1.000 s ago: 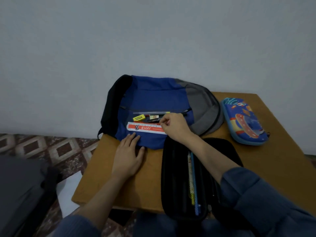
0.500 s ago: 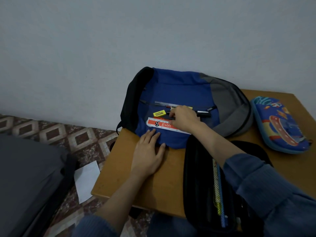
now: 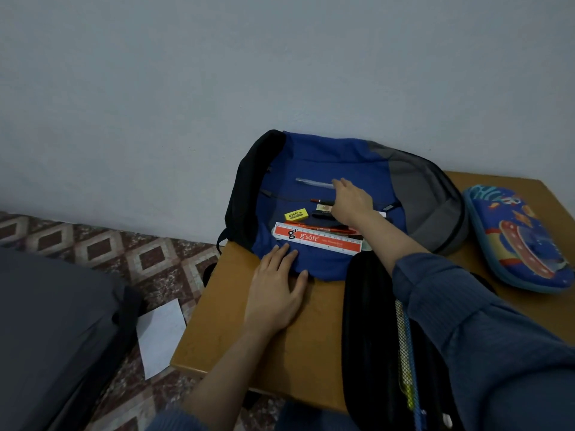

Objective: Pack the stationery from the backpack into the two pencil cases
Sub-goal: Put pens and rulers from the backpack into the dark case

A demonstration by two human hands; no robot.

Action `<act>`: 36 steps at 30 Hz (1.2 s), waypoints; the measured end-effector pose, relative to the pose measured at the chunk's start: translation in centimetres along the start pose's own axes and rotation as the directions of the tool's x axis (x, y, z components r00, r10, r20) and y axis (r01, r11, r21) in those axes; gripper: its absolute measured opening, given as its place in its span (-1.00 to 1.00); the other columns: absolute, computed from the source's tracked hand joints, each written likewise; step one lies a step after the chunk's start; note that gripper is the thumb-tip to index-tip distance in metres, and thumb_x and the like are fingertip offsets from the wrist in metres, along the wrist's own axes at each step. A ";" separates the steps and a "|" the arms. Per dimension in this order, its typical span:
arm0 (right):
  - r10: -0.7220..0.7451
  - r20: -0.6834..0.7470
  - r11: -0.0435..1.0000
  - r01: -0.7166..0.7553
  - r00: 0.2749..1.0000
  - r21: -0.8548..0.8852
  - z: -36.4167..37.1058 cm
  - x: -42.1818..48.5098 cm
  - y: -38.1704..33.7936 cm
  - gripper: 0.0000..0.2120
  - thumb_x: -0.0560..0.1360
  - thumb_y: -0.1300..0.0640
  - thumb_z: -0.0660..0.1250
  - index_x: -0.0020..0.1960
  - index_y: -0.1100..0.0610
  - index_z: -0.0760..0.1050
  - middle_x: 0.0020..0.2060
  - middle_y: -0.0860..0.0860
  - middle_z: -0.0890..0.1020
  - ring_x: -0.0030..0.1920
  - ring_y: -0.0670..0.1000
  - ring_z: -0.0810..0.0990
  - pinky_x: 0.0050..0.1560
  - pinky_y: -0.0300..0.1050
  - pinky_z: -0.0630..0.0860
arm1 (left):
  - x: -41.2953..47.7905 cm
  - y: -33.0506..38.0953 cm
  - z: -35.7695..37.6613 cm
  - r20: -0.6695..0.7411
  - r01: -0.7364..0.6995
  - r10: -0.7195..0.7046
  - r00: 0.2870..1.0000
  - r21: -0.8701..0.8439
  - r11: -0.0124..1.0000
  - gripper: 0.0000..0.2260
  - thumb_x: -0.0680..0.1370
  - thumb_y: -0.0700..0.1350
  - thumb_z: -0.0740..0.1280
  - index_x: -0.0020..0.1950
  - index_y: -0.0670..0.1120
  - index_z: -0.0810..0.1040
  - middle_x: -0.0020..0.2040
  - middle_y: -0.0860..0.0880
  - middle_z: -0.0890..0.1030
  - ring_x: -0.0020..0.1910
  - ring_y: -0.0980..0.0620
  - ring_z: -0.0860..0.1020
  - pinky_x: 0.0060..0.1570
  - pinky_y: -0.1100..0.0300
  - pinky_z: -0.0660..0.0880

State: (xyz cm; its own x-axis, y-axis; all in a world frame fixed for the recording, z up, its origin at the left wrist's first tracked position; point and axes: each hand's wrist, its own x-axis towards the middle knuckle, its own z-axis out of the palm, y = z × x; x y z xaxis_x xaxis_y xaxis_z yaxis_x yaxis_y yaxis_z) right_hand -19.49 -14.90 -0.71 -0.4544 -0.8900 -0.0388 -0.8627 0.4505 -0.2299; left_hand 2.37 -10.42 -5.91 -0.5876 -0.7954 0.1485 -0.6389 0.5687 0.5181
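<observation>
A blue and grey backpack (image 3: pixel 326 157) lies flat on the wooden table (image 3: pixel 264 353). On it lie an orange-and-white ruler (image 3: pixel 317 238), a yellow eraser (image 3: pixel 296 214), a red pen (image 3: pixel 320 200), dark pens and a clear stick (image 3: pixel 312 182). My right hand (image 3: pixel 351 203) reaches over them, fingers stretched to the clear stick's right end. My left hand (image 3: pixel 277 293) rests flat on the backpack's near edge and the table. An open black pencil case (image 3: pixel 367 306) with several pens inside sits under my right arm. A shut blue patterned pencil case (image 3: pixel 522 237) lies at the right.
The table stands against a pale wall (image 3: pixel 280 73). Left of it is patterned tiled floor (image 3: pixel 140 253) with a white sheet of paper (image 3: pixel 160 337) and a dark grey bag (image 3: pixel 53 331). The table's left edge is close to my left hand.
My right hand has moved from the ruler's right end up across the backpack to the clear stick. My left hand stays flat in the same place. The view has swung left.
</observation>
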 end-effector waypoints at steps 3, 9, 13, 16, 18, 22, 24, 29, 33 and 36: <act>0.041 0.013 0.999 -0.040 0.999 -0.032 -0.6 1.2 0.1 -0.35 0.56 0.16 0.19 0.54 0.13 -0.06 0.53 0.10 0.01 0.42 0.19 0.27 0.31 0.02 0.32 | -0.1 0.0 0.1 -0.006 -0.002 0.002 1.000 -0.015 1.000 -0.54 0.60 0.14 0.09 0.48 0.06 0.20 0.51 0.11 0.17 0.49 0.16 0.03 0.44 0.25 -0.07; 0.050 -0.031 0.994 -0.053 0.998 -0.100 -0.7 2.7 -0.5 -0.67 0.52 0.19 0.25 0.27 0.22 0.41 0.23 0.18 0.48 0.19 0.18 0.49 0.01 -0.06 0.43 | 0.1 -0.1 0.0 -0.020 -0.010 0.009 1.000 -0.028 1.000 -0.52 0.58 0.20 0.04 0.47 0.07 0.22 0.50 0.13 0.18 0.49 0.17 0.04 0.37 0.31 -0.11; 0.010 -0.098 0.995 -0.020 0.995 -0.097 -0.1 2.4 -0.9 -0.72 0.50 0.20 0.30 0.19 0.26 0.43 0.16 0.19 0.50 0.13 0.18 0.51 -0.07 -0.06 0.41 | 0.1 -0.2 0.1 -0.008 0.000 0.000 1.000 -0.023 1.000 -0.54 0.60 0.16 0.09 0.47 0.07 0.21 0.50 0.13 0.17 0.49 0.17 0.03 0.42 0.26 -0.07; -0.011 -0.051 0.989 0.003 0.999 -0.148 -0.7 2.1 -0.9 -0.66 0.51 0.13 0.32 0.22 0.26 0.42 0.17 0.19 0.46 0.14 0.18 0.50 -0.05 -0.04 0.41 | 0.2 -0.3 0.1 -0.002 0.009 -0.009 1.000 -0.021 1.000 -0.54 0.60 0.15 0.10 0.47 0.07 0.21 0.50 0.13 0.17 0.49 0.16 0.04 0.44 0.23 -0.05; -0.010 -0.057 0.992 0.003 0.998 -0.126 -1.0 1.6 -0.7 -0.72 0.51 0.18 0.31 0.17 0.27 0.45 0.15 0.19 0.49 0.11 0.18 0.51 -0.11 -0.06 0.38 | 0.1 -0.3 0.1 0.004 0.011 -0.011 1.000 -0.018 1.000 -0.55 0.60 0.15 0.10 0.47 0.07 0.21 0.50 0.13 0.18 0.49 0.16 0.04 0.44 0.23 -0.04; -0.059 -0.091 0.998 0.058 0.994 -0.015 -1.7 -0.3 -0.2 -0.81 0.50 0.26 0.27 0.08 0.29 0.52 0.06 0.19 0.54 0.02 0.17 0.53 -0.18 -0.10 0.39 | 0.3 -0.3 0.2 -0.014 0.001 -0.001 1.000 -0.011 1.000 -0.55 0.59 0.13 0.12 0.47 0.05 0.24 0.50 0.10 0.21 0.49 0.15 0.07 0.43 0.25 -0.02; -0.077 -0.141 0.988 0.094 0.987 0.122 -2.6 -1.8 0.2 -0.84 0.50 0.27 0.26 0.01 0.32 0.55 -0.02 0.21 0.58 -0.09 0.15 0.54 -0.21 -0.10 0.40 | 0.2 -0.3 0.2 -0.011 -0.001 0.001 1.000 0.008 1.000 -0.55 0.59 0.13 0.12 0.47 0.04 0.24 0.49 0.10 0.21 0.49 0.14 0.07 0.43 0.25 -0.02; 0.082 -0.285 0.753 0.128 0.955 0.645 -6.0 -5.7 1.3 -0.89 0.50 0.33 0.25 -0.17 0.33 0.50 -0.25 0.25 0.62 -0.34 0.09 0.66 -0.31 -0.06 0.63 | 0.1 -0.4 0.4 -0.001 0.002 -0.002 1.000 0.023 1.000 -0.55 0.60 0.13 0.11 0.46 0.03 0.25 0.49 0.08 0.22 0.49 0.12 0.09 0.43 0.23 -0.01; 0.125 -0.224 0.565 0.116 0.966 0.817 -7.8 -9.4 2.6 -0.76 0.49 0.36 0.30 -0.12 0.08 0.31 -0.21 0.19 0.55 -0.47 -0.01 0.61 -0.50 -0.20 0.56 | 0.0 0.0 -0.2 -0.017 -0.005 0.006 1.000 0.011 1.000 -0.56 0.61 0.11 0.11 0.45 -0.02 0.29 0.48 0.03 0.27 0.48 0.09 0.14 0.44 0.19 0.03; 0.145 -0.154 0.513 0.058 0.977 0.856 -8.0 -12.0 4.2 -0.76 0.52 0.34 0.26 -0.18 0.08 0.28 -0.30 0.16 0.55 -0.55 -0.07 0.57 -0.54 -0.17 0.55 | -0.1 0.7 -0.5 0.077 -0.006 -0.007 0.997 0.166 0.986 -0.53 0.62 0.12 0.04 0.48 -0.07 0.24 0.50 -0.02 0.24 0.50 0.04 0.13 0.45 0.15 0.04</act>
State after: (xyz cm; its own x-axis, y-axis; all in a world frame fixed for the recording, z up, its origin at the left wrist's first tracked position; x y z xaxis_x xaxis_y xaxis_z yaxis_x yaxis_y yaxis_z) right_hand -19.42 -1.73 6.57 -0.6032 -0.7938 0.0781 -0.2794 0.1186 -0.9528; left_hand 2.22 -10.05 -5.14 -0.6195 -0.7810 0.0793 -0.7092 0.6001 0.3700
